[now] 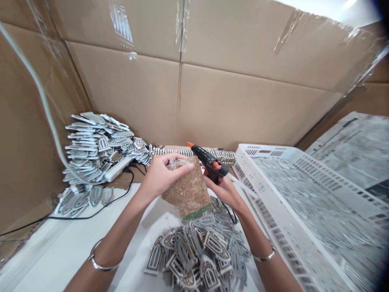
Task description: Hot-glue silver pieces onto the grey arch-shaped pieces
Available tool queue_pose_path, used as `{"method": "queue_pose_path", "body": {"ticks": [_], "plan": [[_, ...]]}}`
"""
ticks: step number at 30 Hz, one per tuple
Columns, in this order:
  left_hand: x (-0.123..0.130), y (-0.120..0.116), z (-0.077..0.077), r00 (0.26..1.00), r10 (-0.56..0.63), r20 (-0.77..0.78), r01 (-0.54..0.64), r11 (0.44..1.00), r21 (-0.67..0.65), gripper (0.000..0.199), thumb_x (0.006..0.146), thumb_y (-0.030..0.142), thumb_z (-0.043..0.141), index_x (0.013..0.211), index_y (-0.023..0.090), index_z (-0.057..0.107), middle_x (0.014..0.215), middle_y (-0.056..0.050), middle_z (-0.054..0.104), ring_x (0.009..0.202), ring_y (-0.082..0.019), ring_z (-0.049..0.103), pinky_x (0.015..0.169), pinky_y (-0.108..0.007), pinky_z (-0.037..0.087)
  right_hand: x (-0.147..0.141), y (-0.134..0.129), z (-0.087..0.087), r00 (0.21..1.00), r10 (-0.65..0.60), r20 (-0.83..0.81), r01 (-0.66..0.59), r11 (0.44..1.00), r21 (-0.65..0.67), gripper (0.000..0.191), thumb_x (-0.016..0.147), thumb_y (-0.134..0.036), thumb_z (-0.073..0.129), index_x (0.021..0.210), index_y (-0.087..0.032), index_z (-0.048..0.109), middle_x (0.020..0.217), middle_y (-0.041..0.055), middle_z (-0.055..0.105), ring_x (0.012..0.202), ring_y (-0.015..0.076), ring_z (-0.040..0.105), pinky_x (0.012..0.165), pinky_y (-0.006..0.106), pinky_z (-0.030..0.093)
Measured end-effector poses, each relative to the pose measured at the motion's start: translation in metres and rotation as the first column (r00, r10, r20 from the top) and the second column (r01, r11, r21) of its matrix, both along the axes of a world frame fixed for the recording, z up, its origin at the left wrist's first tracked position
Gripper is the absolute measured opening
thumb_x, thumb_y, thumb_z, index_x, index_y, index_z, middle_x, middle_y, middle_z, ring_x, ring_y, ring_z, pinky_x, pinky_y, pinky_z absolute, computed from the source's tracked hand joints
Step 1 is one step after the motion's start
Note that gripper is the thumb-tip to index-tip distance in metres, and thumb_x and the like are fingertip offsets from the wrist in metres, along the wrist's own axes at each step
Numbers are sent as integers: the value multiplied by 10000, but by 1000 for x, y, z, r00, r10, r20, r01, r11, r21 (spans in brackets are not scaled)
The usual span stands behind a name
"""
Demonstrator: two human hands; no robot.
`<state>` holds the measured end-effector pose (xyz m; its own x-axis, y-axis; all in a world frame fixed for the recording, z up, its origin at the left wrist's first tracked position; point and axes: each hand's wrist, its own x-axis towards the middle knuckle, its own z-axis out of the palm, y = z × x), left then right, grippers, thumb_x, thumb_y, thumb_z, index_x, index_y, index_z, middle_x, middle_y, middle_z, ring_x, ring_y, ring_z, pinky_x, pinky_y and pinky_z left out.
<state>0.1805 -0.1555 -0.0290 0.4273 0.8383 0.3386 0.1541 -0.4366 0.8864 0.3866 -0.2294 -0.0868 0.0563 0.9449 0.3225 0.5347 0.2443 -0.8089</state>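
My left hand (pixel 165 172) is closed on the upper left part of a brown, glue-smeared board (pixel 190 188) with a green lower edge, held tilted above the table. Some clear, glue-like stuff (pixel 178 163) shows under its fingers. In my right hand (pixel 223 187) is a black hot glue gun (pixel 209 162) with an orange nozzle pointing up and left, close to the board's right edge. Below the board lies a heap of small arched window-shaped pieces (pixel 194 253), grey-white with brown patterns.
A tall pile of similar pieces (pixel 97 142) stands at the left by a white power strip (pixel 118 168) and black cable (pixel 100 209). A row of pieces (pixel 219 155) lines the cardboard wall (pixel 212 105). At right is a white plastic crate (pixel 267 202); newspaper (pixel 355 150) lies beyond.
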Motion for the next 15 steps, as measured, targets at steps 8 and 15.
{"method": "queue_pose_path", "body": {"ticks": [8, 15], "plan": [[-1, 2, -1, 999, -19, -44, 21, 999, 49, 199, 746, 390, 729, 811, 202, 734, 813, -25, 722, 730, -182, 629, 674, -291, 487, -4, -4, 12, 982, 76, 171, -84, 996, 40, 216, 920, -385, 456, 853, -194, 531, 794, 47, 536, 765, 187, 500, 737, 327, 437], [-2, 4, -2, 996, -49, -78, 52, 998, 30, 238, 755, 413, 722, 828, 187, 733, 787, -14, 711, 691, -165, 604, 641, -275, 451, 1, 0, 3, 967, 121, 223, -141, 987, 78, 142, 929, -331, 447, 909, -195, 482, 814, 40, 499, 783, 182, 474, 732, 326, 417]]}}
